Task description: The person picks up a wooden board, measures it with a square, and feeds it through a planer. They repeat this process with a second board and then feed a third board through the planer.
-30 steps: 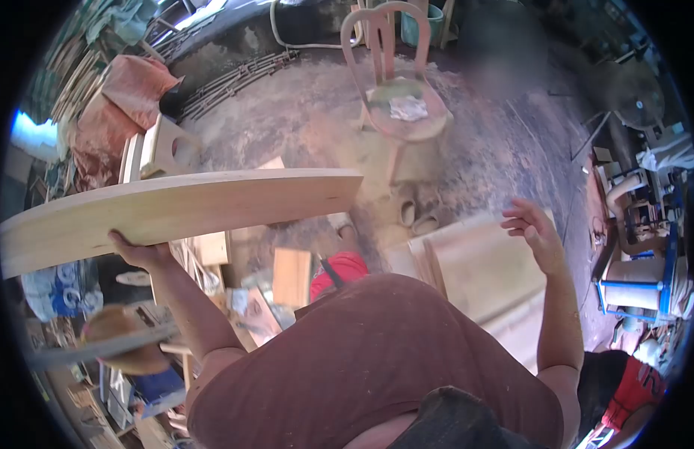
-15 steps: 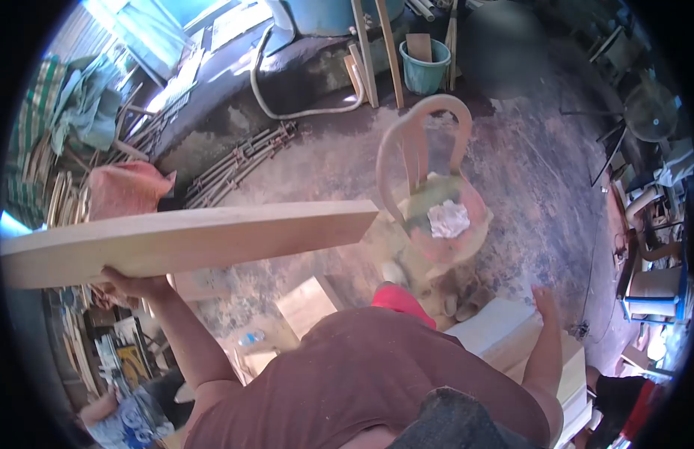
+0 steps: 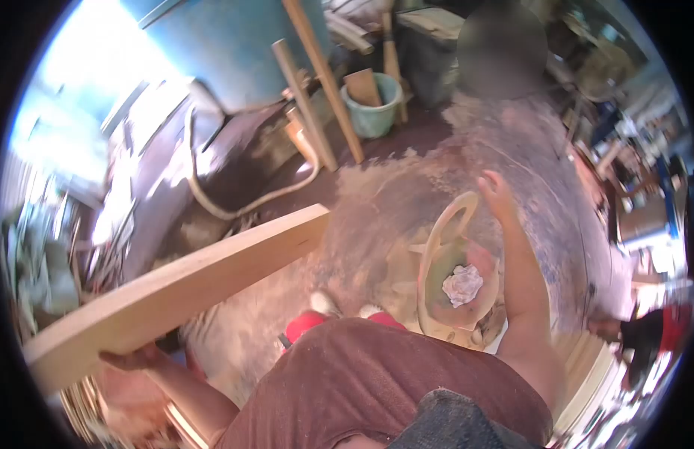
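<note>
A long, thick wooden board [image 3: 175, 295] slants across the left side, raised above the floor. Wrapped under its near edge, my left hand [image 3: 134, 358] grips it toward the left end. On the right, my right hand [image 3: 498, 196] is stretched forward with nothing in it, fingers loosely apart. Closest to that hand is the curved top of a wooden chair [image 3: 429, 262], which overlaps the forearm's left side in this view. A crumpled whitish cloth or paper [image 3: 462, 286] lies on the chair's seat.
A pale green bucket [image 3: 373, 112] with a wood piece in it stands ahead, beside upright wooden strips [image 3: 324, 82]. A big blue tank [image 3: 235, 52] and a bent hose [image 3: 212, 213] are at upper left. Stacked boards [image 3: 582, 374] lie at right, near another person [image 3: 657, 337].
My body has turned and stepped, so the chair now appears lower and closer. The board tilts more and sits lower; my right hand has swung forward from the stacked boards toward the chair.
</note>
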A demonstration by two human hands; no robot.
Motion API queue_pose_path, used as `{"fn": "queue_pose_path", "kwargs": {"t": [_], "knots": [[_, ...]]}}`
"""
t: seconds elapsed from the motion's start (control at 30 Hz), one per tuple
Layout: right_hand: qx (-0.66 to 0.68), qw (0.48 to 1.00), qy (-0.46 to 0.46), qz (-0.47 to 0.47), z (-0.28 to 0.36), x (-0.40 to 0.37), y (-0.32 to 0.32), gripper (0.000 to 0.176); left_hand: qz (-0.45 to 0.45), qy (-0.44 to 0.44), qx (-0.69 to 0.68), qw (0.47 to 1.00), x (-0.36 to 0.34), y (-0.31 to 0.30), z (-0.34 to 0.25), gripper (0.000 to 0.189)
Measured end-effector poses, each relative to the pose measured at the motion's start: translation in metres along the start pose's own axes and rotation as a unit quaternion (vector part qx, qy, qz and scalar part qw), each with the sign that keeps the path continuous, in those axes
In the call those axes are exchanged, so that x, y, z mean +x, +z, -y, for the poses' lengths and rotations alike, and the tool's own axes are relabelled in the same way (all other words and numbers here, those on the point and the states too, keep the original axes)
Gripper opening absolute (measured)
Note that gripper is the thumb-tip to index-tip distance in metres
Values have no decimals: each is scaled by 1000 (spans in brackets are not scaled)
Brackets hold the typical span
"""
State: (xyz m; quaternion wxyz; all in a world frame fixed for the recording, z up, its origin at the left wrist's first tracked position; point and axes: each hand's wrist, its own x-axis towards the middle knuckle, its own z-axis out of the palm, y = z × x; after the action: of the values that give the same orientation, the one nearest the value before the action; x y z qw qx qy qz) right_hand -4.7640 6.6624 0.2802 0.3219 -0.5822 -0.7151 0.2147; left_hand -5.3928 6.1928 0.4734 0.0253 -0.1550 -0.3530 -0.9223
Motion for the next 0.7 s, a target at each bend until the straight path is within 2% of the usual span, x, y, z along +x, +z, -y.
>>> {"fn": "queue_pose_path", "kwargs": {"t": [0.03,0.1,0.13,0.17,0.2,0.27,0.33,0.37,0.4,0.43,0.5,0.53,0.6,0.63,0.67,0.7], "knots": [[-21,999,-35,-11,19,13,3,45,14,-32,-7,999,22,-1,24,79],[-12,998,-41,-54,44,16,21,46,53,-95,-25,994,64,7,84,78],[-20,996,-9,-81,43,0,36,46,134,-87,-41,986,80,22,114,75],[-46,997,9,-68,39,-3,48,46,208,-70,-75,973,96,38,153,72],[-71,996,27,-41,35,-10,61,45,223,-89,-91,966,118,41,189,72],[-100,985,133,47,18,-24,75,45,268,-148,-99,947,146,50,258,69],[-84,992,94,-20,0,-40,88,40,267,-156,-105,945,143,104,306,68],[-57,988,140,-41,-1,-38,89,39,256,-159,-96,949,136,137,331,67],[-27,981,185,-59,-5,-37,92,38,301,-182,-131,927,132,167,352,63],[-23,979,188,-72,-17,-35,92,38,311,-183,-139,922,137,190,377,63],[35,971,218,-96,-50,-19,80,38,283,-251,-213,901,128,232,433,61],[32,971,213,-105,-54,-3,72,38,341,-242,-242,876,115,263,456,59],[-52,966,204,-152,-59,20,50,38,336,-236,-232,882,78,333,490,59],[-52,964,204,-163,-60,41,39,38,330,-230,-213,891,61,369,505,58],[-37,952,267,-144,-60,65,28,38,333,-231,-221,887,52,399,531,58],[-24,935,332,-119,-62,83,20,38,381,-267,-257,847,46,424,563,57]]}}
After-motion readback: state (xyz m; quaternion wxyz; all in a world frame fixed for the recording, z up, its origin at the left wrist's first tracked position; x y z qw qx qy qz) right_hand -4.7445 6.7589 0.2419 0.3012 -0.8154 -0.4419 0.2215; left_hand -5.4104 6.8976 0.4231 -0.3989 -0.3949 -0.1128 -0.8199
